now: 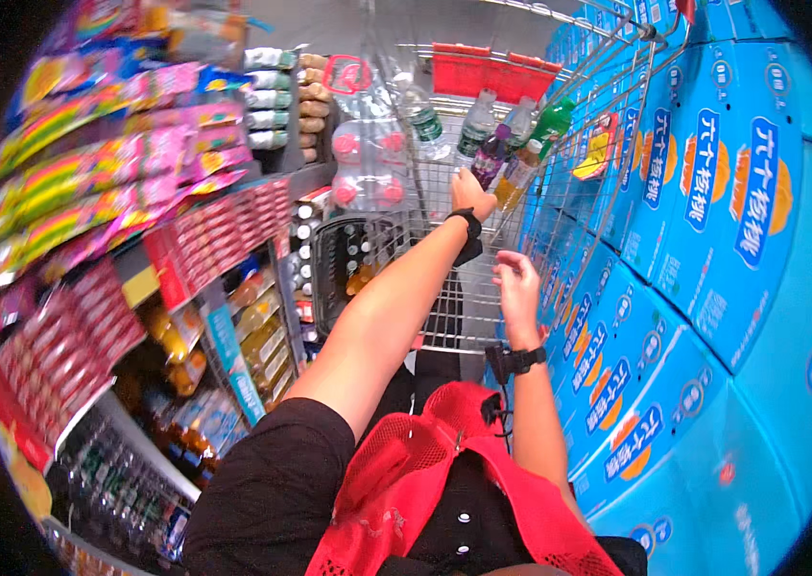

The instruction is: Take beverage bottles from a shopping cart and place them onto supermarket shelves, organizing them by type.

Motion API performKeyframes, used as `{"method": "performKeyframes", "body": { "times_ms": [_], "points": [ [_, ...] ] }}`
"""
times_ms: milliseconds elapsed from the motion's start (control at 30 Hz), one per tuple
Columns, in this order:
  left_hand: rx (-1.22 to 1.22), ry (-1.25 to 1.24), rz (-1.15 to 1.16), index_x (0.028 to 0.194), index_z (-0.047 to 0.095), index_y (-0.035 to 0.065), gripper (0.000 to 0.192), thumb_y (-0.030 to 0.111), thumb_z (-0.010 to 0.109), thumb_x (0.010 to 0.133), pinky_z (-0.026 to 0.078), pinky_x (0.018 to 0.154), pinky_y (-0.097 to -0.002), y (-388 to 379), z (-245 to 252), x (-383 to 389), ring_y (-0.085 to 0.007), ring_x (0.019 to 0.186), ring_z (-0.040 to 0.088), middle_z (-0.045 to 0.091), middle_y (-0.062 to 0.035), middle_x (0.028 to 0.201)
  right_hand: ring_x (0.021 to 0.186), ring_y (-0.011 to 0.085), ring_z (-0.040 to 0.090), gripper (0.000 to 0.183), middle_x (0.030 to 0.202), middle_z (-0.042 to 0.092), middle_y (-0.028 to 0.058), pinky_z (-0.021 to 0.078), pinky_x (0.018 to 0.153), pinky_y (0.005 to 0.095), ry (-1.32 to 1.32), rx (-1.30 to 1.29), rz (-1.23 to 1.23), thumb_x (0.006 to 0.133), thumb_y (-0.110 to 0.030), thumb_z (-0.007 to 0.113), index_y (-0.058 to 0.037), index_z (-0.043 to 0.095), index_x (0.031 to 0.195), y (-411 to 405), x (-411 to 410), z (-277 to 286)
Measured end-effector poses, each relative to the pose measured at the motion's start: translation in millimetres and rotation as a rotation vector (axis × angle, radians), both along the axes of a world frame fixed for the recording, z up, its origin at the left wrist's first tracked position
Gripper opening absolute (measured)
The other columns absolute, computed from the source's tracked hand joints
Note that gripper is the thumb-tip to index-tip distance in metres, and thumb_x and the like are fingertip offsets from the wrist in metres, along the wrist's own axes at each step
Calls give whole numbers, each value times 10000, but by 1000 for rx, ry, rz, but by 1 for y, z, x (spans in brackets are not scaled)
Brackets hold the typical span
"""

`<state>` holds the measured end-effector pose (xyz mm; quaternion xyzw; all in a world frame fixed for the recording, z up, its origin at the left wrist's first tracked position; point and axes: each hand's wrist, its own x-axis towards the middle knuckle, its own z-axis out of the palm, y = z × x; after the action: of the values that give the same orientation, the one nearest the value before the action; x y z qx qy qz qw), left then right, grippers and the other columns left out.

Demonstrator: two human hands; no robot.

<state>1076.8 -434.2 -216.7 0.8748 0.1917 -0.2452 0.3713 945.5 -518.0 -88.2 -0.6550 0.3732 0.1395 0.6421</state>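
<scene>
A wire shopping cart (460, 317) stands before me with several drink bottles inside. My left hand (473, 196) reaches into it, at the lower end of a bottle of purple drink (490, 155); whether the fingers grip it is hidden. Close by lie an amber drink bottle (519, 173), a clear water bottle (476, 126) and a green soda bottle (554, 124). Another clear bottle (426, 122) rests further left. Over the near part of the cart, my right hand (519, 288) has loosely curled fingers and holds nothing visible. Both wrists wear black straps.
Stacked blue cartons (672, 288) wall in the right side. Shelves on the left carry bright snack packets (104, 158) and red boxes (226, 237). Shrink-wrapped large bottles (368, 165) and a black crate (319, 288) stand beside the cart. A red panel (496, 68) crosses its far end.
</scene>
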Motion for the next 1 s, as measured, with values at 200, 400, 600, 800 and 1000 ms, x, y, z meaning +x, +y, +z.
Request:
{"method": "performKeyframes", "body": {
  "times_ms": [200,400,600,800,1000],
  "points": [
    [45,-167,147,1158,526,17,580,240,806,701,485,904,-510,-37,-20,33,-442,1056,576,552,-235,1116,875,154,659,205,1007,690,78,531,813,296,67,76,-12,896,-47,600,15,638,1087,-8,8,-33],
    [-28,-293,296,1004,575,29,505,246,843,634,498,803,-477,-14,29,29,-395,893,602,612,-196,959,998,211,648,310,1157,651,122,534,837,332,-85,-244,78,887,-51,587,19,588,1188,6,30,-11],
    [-238,-458,252,1018,617,57,507,276,876,641,519,758,-372,23,200,-8,-237,850,646,641,-112,926,1361,397,378,791,1453,416,221,313,1134,466,-406,-727,423,763,-148,766,7,388,1441,3,65,73],
    [-441,-544,235,1051,591,51,513,288,873,694,512,802,-352,121,380,-94,-196,885,631,630,-83,953,755,144,632,398,859,665,54,512,676,310,-222,174,880,769,-116,740,-4,592,1122,36,56,227],
    [-779,-714,679,1196,549,46,427,265,745,886,486,848,-294,195,462,-221,-109,929,584,622,-30,1024,544,104,580,399,770,622,36,447,475,261,-254,485,1031,867,-125,713,-18,524,1202,141,-42,352]
  ]
}}
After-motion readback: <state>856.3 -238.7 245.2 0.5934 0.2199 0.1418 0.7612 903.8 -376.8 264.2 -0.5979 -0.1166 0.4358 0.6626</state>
